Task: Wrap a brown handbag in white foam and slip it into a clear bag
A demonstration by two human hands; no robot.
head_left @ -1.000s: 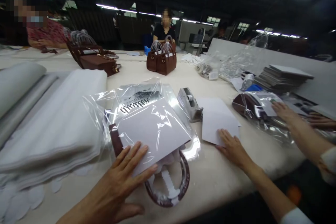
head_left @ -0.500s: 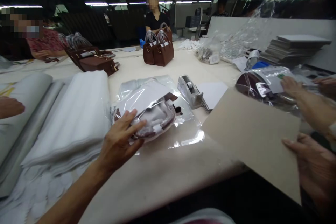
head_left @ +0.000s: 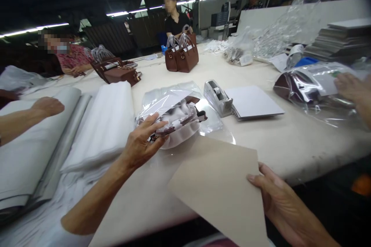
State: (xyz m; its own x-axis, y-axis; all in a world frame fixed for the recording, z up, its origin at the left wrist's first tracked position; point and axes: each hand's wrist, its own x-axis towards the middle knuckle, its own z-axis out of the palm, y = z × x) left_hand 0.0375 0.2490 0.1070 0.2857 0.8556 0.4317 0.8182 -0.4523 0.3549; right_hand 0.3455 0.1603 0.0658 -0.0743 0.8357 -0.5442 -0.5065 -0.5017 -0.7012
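Observation:
In the head view, my left hand (head_left: 146, 139) grips the near edge of a brown handbag (head_left: 185, 114), fingers on top and thumb below. The handbag lies on its side with white padding showing, partly in a clear plastic bag (head_left: 213, 121). My right hand (head_left: 275, 189) pinches the right edge of a beige cardboard sheet (head_left: 223, 185), thumb on top. That sheet is tilted over the front edge of the table, its far corner close to the plastic. A clear tape dispenser (head_left: 218, 98) stands just beyond the handbag, beside a stack of white boards (head_left: 255, 102).
White foam sheets (head_left: 101, 123) and grey sheets (head_left: 43, 131) are piled left, with a co-worker's hand (head_left: 48, 106) above them. Another co-worker's hand (head_left: 352, 88) rests on a bagged handbag (head_left: 307, 85) at right. Brown handbags (head_left: 182, 56) stand at the back.
My right hand has brought the cardboard sheet left, nearer the handbag, uncovering the white boards. The handbag's near side is tipped up slightly in my left hand. The view has turned right.

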